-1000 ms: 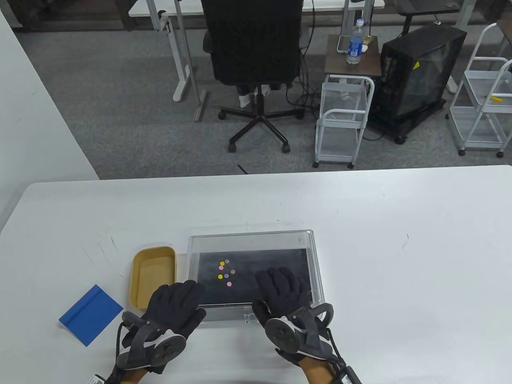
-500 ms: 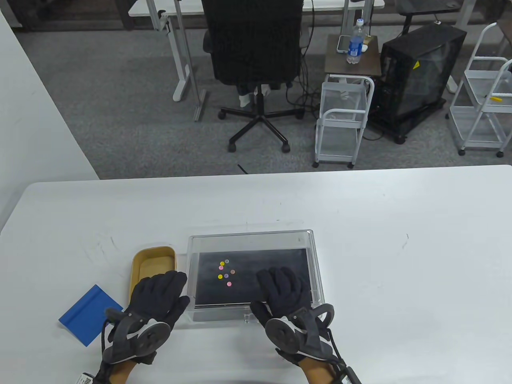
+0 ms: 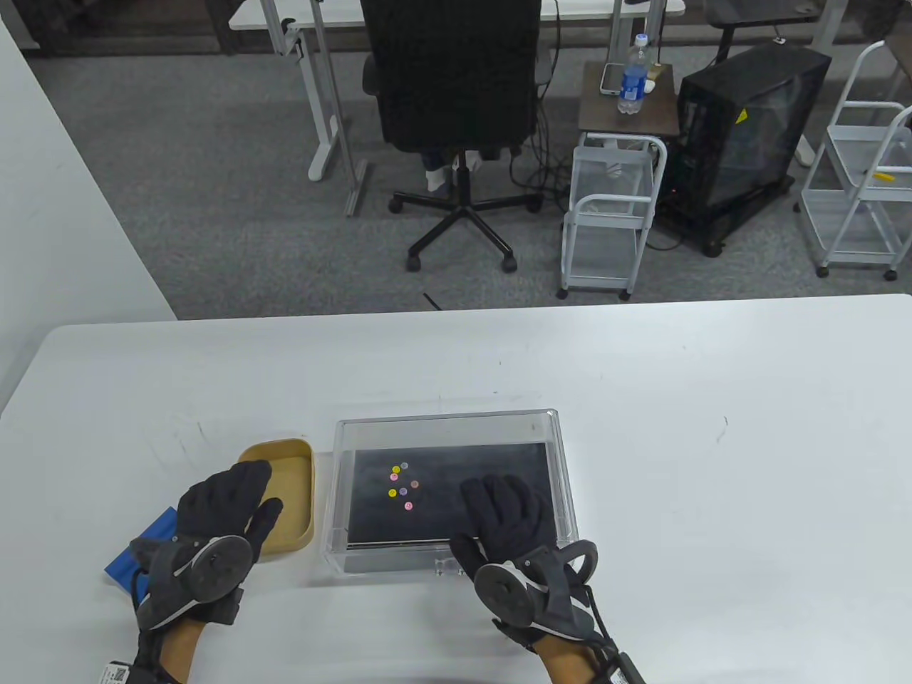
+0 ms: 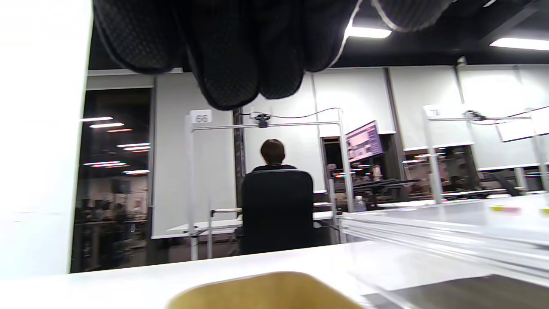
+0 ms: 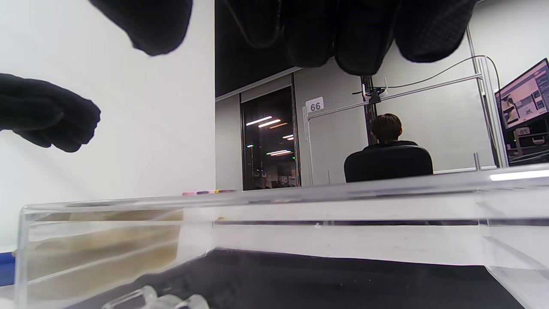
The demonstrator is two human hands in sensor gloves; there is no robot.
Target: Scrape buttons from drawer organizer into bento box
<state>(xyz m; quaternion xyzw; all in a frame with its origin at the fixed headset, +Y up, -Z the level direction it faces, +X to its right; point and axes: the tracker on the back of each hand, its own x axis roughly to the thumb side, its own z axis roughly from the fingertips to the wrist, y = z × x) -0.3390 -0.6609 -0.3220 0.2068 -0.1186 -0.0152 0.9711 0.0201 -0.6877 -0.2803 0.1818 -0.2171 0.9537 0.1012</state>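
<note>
Table view: small pastel buttons [image 3: 402, 484] dot the clear organizer's [image 3: 548, 427] black liner; both hands empty.

My left hand [image 3: 224, 509] hovers over the bento box [image 3: 299, 459]; the organizer's clear wall [image 3: 329, 491] blocks sideways reach.

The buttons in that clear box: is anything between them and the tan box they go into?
Yes. The buttons lie on the dark floor of the clear drawer organizer; its left wall stands between them and the tan bento box beside it. The bento box is open-topped.
</note>
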